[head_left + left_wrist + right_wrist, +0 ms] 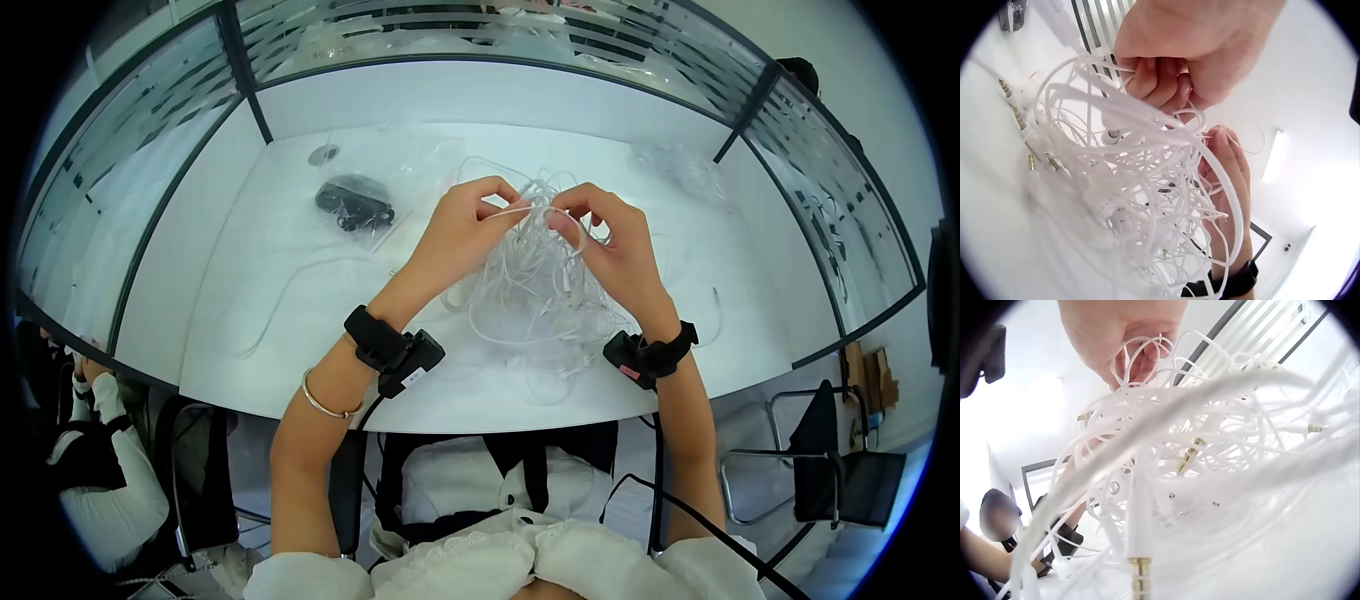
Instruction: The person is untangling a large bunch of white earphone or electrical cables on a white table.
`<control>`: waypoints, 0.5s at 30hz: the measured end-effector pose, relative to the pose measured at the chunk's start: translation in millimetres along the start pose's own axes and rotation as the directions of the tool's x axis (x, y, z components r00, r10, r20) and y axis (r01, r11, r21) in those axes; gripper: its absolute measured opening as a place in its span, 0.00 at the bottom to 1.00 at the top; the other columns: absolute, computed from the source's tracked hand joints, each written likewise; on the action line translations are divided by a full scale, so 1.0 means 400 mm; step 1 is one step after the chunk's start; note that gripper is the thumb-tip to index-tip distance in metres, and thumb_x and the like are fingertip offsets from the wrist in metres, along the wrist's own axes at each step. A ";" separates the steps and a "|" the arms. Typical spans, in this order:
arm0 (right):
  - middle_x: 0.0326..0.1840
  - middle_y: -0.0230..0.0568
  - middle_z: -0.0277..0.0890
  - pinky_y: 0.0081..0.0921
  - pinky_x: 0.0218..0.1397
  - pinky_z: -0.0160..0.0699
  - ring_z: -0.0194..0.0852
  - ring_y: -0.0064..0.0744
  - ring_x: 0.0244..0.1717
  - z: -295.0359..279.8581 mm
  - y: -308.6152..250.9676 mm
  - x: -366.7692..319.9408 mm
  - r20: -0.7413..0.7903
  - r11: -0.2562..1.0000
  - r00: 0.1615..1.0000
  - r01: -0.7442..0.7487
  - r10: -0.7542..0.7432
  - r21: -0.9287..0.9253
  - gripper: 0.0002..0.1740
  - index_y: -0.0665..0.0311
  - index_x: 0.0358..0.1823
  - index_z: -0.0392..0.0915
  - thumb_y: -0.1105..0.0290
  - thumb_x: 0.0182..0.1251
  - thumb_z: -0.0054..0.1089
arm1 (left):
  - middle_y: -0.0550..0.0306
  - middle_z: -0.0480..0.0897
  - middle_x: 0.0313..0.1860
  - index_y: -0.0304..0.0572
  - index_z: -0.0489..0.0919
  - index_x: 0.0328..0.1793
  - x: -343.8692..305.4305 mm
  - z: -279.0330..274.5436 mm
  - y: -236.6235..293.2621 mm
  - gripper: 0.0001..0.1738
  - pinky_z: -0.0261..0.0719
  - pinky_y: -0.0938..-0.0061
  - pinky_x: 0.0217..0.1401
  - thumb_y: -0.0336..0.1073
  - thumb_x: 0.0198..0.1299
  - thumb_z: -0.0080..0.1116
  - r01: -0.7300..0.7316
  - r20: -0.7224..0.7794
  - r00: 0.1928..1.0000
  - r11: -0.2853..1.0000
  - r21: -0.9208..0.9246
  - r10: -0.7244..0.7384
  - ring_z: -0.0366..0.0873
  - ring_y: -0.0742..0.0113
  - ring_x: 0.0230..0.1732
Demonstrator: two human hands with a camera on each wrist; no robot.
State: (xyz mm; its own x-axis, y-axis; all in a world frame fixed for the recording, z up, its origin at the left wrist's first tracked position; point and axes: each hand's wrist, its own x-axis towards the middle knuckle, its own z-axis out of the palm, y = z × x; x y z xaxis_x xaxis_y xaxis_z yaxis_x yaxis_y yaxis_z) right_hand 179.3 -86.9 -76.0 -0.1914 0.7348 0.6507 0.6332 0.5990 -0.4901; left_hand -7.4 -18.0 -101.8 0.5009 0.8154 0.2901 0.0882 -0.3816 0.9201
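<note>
A tangled heap of white earphone cables hangs and spreads over the desk, between and below both hands. My left hand pinches a white strand at the top of the heap, fingertips curled inward. Close beside it, my right hand pinches cable at the same spot, and a loop hangs by its fingers. In the left wrist view, gold-tipped audio plugs stick out of the heap. Another plug points down close to the camera in the right wrist view. Loose loops partly cover the fingers there.
A black item in a clear bag lies on the white desk at the back left. Clear plastic sits at the back right. A single white cable trails at left. Partitions enclose the desk; another person sits left.
</note>
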 end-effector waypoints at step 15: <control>0.33 0.33 0.80 0.21 0.33 0.67 0.76 0.23 0.34 -0.005 0.028 -0.009 -0.010 0.970 0.988 -0.149 0.153 0.193 0.04 0.64 0.42 0.75 0.73 0.68 0.57 | 0.61 0.81 0.23 0.34 0.83 0.46 -0.007 0.044 0.016 0.16 0.68 0.81 0.27 0.37 0.55 0.66 0.049 0.031 0.998 0.993 -0.111 -0.046 0.75 0.79 0.22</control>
State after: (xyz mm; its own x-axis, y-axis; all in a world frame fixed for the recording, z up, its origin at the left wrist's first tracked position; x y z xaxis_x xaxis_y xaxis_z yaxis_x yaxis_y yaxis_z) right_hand 188.5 -83.5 -82.8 -0.0845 0.8148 0.5735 0.4981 0.5330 -0.6839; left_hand 6.9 -30.4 -101.5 0.5225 0.8184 0.2391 0.0167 -0.2902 0.9568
